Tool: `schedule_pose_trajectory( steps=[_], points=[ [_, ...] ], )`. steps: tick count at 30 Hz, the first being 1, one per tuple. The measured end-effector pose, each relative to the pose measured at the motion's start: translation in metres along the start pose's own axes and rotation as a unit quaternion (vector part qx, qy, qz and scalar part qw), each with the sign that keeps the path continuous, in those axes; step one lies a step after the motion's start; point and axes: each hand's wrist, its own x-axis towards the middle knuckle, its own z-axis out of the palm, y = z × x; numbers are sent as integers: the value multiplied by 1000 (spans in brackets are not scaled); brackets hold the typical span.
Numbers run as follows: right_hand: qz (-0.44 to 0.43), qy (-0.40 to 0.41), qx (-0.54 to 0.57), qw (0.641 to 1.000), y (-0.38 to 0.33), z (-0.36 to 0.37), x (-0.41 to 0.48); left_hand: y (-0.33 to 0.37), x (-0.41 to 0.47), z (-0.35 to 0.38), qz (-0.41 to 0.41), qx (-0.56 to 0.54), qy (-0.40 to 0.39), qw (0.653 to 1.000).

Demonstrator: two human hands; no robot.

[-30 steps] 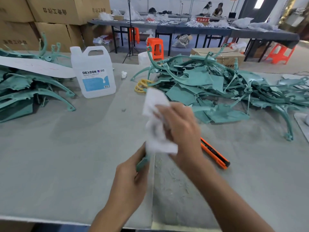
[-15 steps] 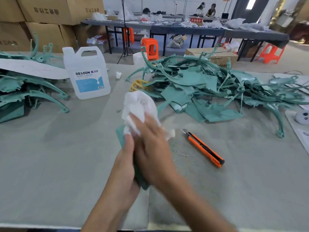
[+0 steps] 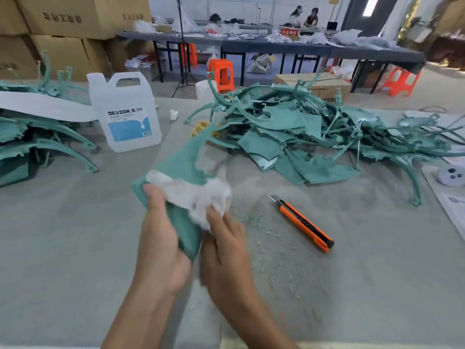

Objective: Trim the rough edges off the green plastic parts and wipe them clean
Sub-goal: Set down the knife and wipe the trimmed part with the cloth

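**Wiping stroke crossing a trimmed part**

Since half a second ago, the flat green plastic part with a thin curved arm [image 3: 186,157] is showing its broad face. Its arm is pointing toward the upper middle of the frame. The crumpled white wiping cloth [image 3: 191,190] is now lying spread across that face instead of bunching above the hands.

At centre frame the left hand [image 3: 161,238] is gripping the part's lower end, holding it up off the grey worktop [image 3: 63,235]. Its thumb is pressing on the near corner and the rest of the hand is wrapping underneath. Just to its right, the right hand [image 3: 226,248] is pinching the cloth's lower edge with narrow fingers [image 3: 214,217], though motion blur is softening the detail.

Wiping looks like the step in hand. Trimming of this piece seems finished, since the orange-handled utility knife [image 3: 304,224] is lying loose at right of centre with its blade out. Green plastic shavings [image 3: 261,227] are scattering the worktop beside it.

The next move is probably calling for the cloth to run on over the rest of the face and up the thin arm. That will need light pressure, so the arm is not flexing, with the left hand bracing the part. After that, a fresh piece is waiting in the tangled heap of green parts [image 3: 289,132] at upper right. The translucent white DEXCON jug [image 3: 123,114] at upper left may be serving to re-wet the cloth.
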Motion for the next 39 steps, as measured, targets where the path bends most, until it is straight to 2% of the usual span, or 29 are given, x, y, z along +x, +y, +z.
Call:
schedule_pose_trajectory(
  steps=[2, 4, 6, 7, 9, 11, 12, 14, 16, 17, 18, 19, 20, 21, 23, 26, 28, 30, 31, 33, 35, 37, 39],
  points=[
    [83, -53, 118, 988, -8, 3, -18, 12, 8, 1, 34, 31, 21, 999],
    [153, -62, 249, 954, -21, -5, -11, 4, 4, 1, 32, 92, 17, 995],
    [130, -61, 311, 939, -35, -18, 8, -13, -10, 3, 54, 177, -28, 982],
    [112, -57, 308, 943, -41, -22, 17, -22, -17, 2, 70, 215, -76, 971],
    [125, -18, 306, 944, -50, -31, 31, -32, -28, 0, 118, 320, -177, 923],
    [174, 44, 345, 921, -47, -43, 38, -32, -30, -9, 166, 407, -220, 871],
    [189, 73, 363, 910, -40, -51, 41, -28, -32, -13, 184, 410, -216, 867],
    [197, 104, 381, 898, -28, -68, 46, -22, -35, -18, 216, 386, -142, 885],
    [206, 116, 388, 891, -18, -82, 50, -16, -30, -21, 229, 398, -8, 888],
    [217, 115, 392, 887, -13, -86, 50, -12, -27, -20, 205, 383, 49, 899],
    [221, 104, 399, 884, -9, -88, 49, -6, -23, -19, 138, 330, 53, 932],
    [220, 90, 407, 882, -8, -89, 48, 0, -19, -17, 56, 238, 9, 970],
    [219, 81, 409, 882, -7, -89, 46, 3, -17, -15, -27, 141, -54, 988],
    [222, 71, 392, 890, -6, -87, 44, 5, -18, -10, -96, 72, -98, 988],
    [225, 64, 317, 919, -1, -79, 40, 2, -24, -2, -136, 46, -154, 978],
    [212, 117, 172, 955, 8, -81, 41, -6, -27, 6, -85, 79, -95, 989],
    [175, 190, 158, 953, 12, -94, 49, -4, -28, 7, -68, 70, -79, 992],
    [126, 213, 157, 956, 5, -99, 57, -4, -31, 8, -71, 75, -82, 991],
    [84, 210, 144, 963, -1, -93, 57, -6, -32, 11, -76, 75, -92, 990],
    [-79, 169, -1, 982, -14, -71, 45, -11, -33, 18, -73, 71, -113, 988],
    [-205, 89, -99, 970, -17, -41, 20, -12, -29, 23, -55, 78, -106, 990],
    [-191, 31, -32, 981, -13, -29, 3, -9, -23, 20, -54, 103, -92, 989],
    [-138, 43, -32, 989, -5, -33, 11, -8, -23, 15, -47, 107, -114, 987]
  ],
)
